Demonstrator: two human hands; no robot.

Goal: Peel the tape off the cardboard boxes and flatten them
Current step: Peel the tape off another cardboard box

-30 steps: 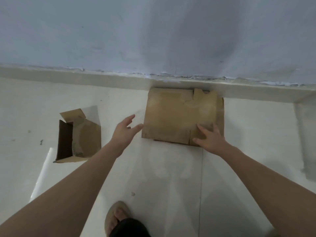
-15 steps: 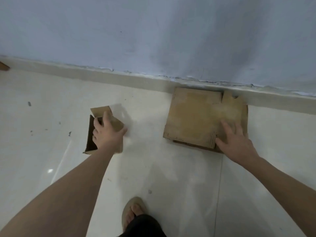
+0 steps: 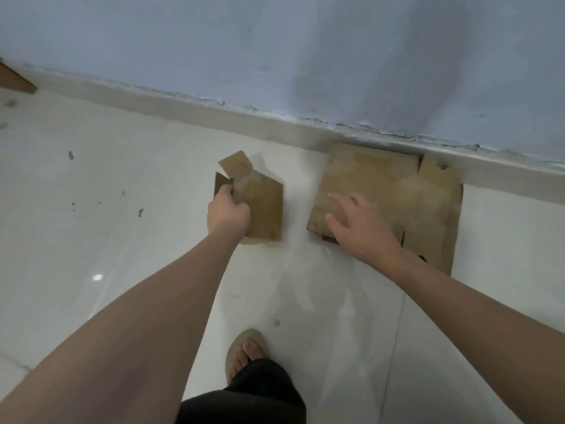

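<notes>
A small brown cardboard box [image 3: 260, 203], its flaps open, is lifted off the white floor with my left hand [image 3: 227, 214] gripping its left edge. To its right a stack of flattened cardboard [image 3: 391, 191] lies on the floor against the base of the wall. My right hand [image 3: 357, 228] hovers over the stack's near left corner, fingers spread, holding nothing. Whether it touches the cardboard is unclear.
A pale blue wall [image 3: 305, 56] with a skirting strip [image 3: 214, 117] runs across the top. The white tiled floor [image 3: 122, 240] has a few dark specks at the left. A brown object [image 3: 15, 82] shows at the far left edge. My sandalled foot [image 3: 246, 350] stands below.
My left hand reached left, closed on the small box and lifted it toward the flat stack. My right hand slid from the stack's right side to its near left corner.
</notes>
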